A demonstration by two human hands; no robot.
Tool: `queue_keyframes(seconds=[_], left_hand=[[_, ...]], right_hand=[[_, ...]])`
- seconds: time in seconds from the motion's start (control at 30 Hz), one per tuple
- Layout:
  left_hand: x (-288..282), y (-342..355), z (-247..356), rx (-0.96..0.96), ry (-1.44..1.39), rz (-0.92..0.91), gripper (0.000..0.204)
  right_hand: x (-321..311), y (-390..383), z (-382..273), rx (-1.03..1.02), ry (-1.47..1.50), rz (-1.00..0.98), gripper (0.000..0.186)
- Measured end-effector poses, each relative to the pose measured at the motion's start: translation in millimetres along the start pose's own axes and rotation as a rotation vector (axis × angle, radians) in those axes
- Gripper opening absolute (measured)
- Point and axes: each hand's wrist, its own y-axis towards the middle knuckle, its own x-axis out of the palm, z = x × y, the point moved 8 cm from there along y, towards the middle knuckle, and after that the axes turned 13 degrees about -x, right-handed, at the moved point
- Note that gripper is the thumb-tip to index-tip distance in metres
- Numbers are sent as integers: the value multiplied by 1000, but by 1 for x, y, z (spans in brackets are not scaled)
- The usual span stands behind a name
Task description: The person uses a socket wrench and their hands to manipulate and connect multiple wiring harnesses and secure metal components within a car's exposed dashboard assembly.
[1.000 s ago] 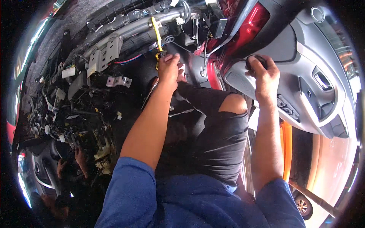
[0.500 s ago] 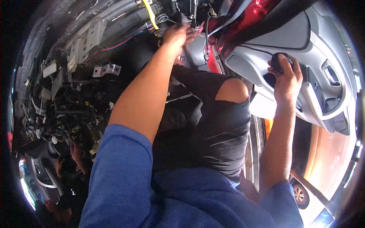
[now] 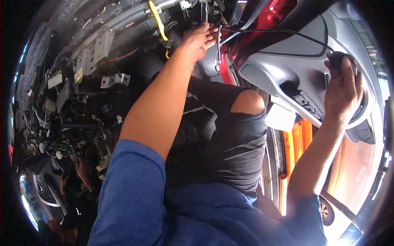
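Observation:
My left hand is raised among exposed wiring and metal fittings, its fingers apart beside hanging cables. A yellow strap-like piece hangs left of it. At the right, my right hand is closed on a black bundle, held over the grey door panel. A thin black cable runs from that bundle across to beside my left fingertips. The red door frame is just right of my left hand.
Stripped dashboard wiring and metal brackets fill the left. Another person's arm shows at lower left near a far door panel. My knee sits below my hands. Orange tubes and a car wheel are outside.
My right hand has moved rightward across the door with the black bundle, and a length of cable now stretches from it. My left hand has moved upward and slightly right, fingers more spread.

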Motion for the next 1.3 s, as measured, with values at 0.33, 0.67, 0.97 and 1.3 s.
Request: queue_keyframes(seconds=[0.33, 0.67, 0.97, 1.3], left_hand=[[3, -30, -23, 30, -68, -78, 40], [-20, -45, -16, 568, 276, 447, 21], [79, -115, -9, 779, 706, 310, 50], [118, -118, 3, 817, 805, 295, 70]], right_hand=[[87, 67, -80, -331, -434, -293, 34], [139, 64, -131, -810, -645, -410, 33], [146, 62, -150, -904, -571, -416, 36], [131, 73, -123, -738, -539, -233, 45]])
